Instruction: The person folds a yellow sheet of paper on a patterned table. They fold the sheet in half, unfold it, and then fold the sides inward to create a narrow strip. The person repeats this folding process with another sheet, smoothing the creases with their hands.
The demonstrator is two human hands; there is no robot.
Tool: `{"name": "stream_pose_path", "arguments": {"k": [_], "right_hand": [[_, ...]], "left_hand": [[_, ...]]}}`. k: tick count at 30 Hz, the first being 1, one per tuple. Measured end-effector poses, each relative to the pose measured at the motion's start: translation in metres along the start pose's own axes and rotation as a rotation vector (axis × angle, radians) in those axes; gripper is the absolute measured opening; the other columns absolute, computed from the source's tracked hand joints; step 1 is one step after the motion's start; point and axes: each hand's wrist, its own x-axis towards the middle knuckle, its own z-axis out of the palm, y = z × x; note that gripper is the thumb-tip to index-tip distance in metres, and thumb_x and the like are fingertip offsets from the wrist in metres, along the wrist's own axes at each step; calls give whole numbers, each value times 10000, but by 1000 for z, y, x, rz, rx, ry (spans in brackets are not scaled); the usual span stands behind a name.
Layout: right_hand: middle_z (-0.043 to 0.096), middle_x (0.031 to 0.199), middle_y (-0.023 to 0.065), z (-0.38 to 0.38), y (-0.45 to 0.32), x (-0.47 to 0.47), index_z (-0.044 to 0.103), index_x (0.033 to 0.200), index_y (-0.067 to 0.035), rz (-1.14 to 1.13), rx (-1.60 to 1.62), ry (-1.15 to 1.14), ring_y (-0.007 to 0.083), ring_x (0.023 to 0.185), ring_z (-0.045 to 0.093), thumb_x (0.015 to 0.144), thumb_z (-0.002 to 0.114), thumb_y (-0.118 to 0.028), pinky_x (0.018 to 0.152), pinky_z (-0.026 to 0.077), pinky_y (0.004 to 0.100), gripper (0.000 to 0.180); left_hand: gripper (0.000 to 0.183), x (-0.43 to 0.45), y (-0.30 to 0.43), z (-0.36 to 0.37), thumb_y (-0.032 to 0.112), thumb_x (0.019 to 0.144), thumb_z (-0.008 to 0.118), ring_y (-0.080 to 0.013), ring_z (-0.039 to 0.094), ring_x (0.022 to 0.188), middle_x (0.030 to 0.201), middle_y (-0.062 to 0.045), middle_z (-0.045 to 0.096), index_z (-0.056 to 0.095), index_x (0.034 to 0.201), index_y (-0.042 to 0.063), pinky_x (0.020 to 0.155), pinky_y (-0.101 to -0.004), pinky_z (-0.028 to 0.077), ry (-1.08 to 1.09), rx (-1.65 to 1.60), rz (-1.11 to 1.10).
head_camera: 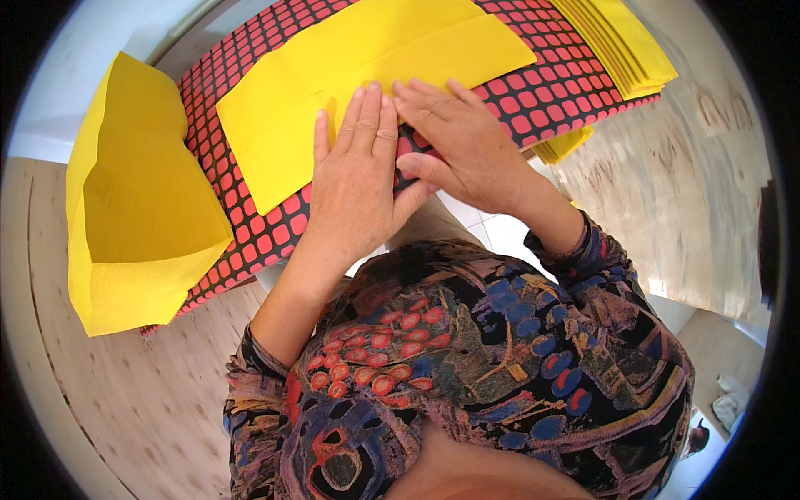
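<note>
A yellow sheet of fabric or paper [275, 125], creased and partly folded over, lies on a table covered with a pink-and-black patterned cloth [269, 240]. My left hand [357, 162] presses flat on its near edge, fingers slightly spread. Beside it, my right hand [459, 140] rests with its fingertips on the same edge and its thumb near my left thumb. The right fingers are a little blurred. Neither hand has anything gripped between its fingers. What lies under the palms is hidden.
An opened yellow bag or folded piece [150, 187] stands at the table's left end. A stack of folded yellow pieces [619, 47] lies at the back right, with more yellow material [562, 145] below the table edge. A pale wooden surface [681, 187] is on the right.
</note>
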Motion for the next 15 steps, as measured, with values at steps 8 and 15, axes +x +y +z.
{"name": "stream_pose_path", "arguments": {"k": [8,15], "right_hand": [[530,1524,154,-37,74,-18,542,1449,-10,204,-277,15,285,1447,460,1003,578,-460,1219,286,494,635],[546,1498,184,-43,106,-33,549,1444,-31,295,-299,119,326,1435,468,1013,573,-463,1201,301,526,610]], "left_hand": [[970,-60,-41,-13,517,888,702,-389,263,1544,1652,-248,290,316,1566,-58,1255,-498,191,-46,-19,-188],[990,-86,-39,-26,545,886,684,-382,242,1555,1660,-244,276,300,1577,-50,1251,-548,143,-63,92,-276]]}}
